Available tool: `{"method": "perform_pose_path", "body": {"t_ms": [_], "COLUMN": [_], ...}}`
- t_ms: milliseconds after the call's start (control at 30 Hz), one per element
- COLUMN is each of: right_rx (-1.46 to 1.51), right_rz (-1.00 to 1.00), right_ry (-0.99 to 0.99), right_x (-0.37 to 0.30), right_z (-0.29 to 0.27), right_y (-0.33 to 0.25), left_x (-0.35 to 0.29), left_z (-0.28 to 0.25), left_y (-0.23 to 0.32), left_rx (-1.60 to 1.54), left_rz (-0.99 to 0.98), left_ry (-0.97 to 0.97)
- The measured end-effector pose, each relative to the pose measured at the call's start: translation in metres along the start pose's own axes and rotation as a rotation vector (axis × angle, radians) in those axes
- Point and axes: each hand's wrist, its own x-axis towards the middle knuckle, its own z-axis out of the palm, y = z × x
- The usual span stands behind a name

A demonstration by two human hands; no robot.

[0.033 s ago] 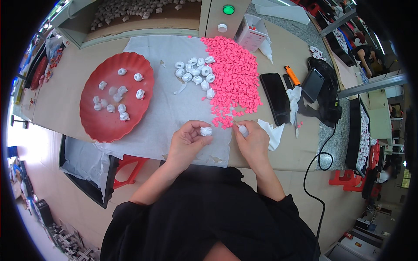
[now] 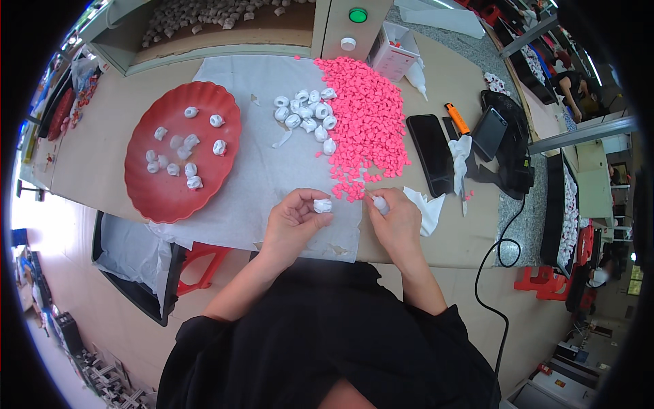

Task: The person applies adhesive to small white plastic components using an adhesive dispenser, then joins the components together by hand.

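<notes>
Between the thumb and fingers of my left hand (image 2: pixel 296 221) is a small white rounded piece (image 2: pixel 322 205). My right hand (image 2: pixel 398 228) is closed around a whitish, translucent thing (image 2: pixel 380 204) that looks like part of a squeeze bottle; most of it is hidden by the fingers. A thin tip shows at the index finger, beside the nearest pieces of a pink pile (image 2: pixel 368 116). Several similar white pieces (image 2: pixel 304 109) lie left of that pile on white paper (image 2: pixel 266 170). Others rest apart in a red scalloped dish (image 2: pixel 146 194) on the left.
Right of the pile lie a black phone (image 2: pixel 430 153), an orange-handled tool (image 2: pixel 457 118), a second dark device (image 2: pixel 490 133) and crumpled white tissue (image 2: pixel 429 211). A white nozzle bottle (image 2: pixel 416 80) lies beside a box (image 2: pixel 394 54). A black cable (image 2: pixel 496 307) hangs off the right edge.
</notes>
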Motion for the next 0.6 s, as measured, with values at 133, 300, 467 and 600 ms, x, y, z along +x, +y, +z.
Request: {"method": "perform_pose_path", "body": {"t_ms": [133,300,467,600], "right_rx": [0.038,0.328,0.969,1.106], "right_rz": [-0.121,-0.001,0.207,0.221], "right_ry": [-0.024,-0.028,-0.277,-0.333], "right_x": [0.001,0.003,-0.006,-0.007], "right_z": [-0.003,-0.005,0.002,0.010], "right_y": [0.002,0.010,-0.010,-0.011], "left_x": [0.000,0.000,-0.002,-0.003], "left_z": [0.001,-0.003,0.001,-0.001], "left_y": [0.001,0.000,0.001,0.000], "left_rx": [0.004,0.047,0.037,0.101], "left_rz": [0.004,-0.017,-0.012,0.013], "left_ry": [-0.013,-0.097,-0.107,-0.151]}}
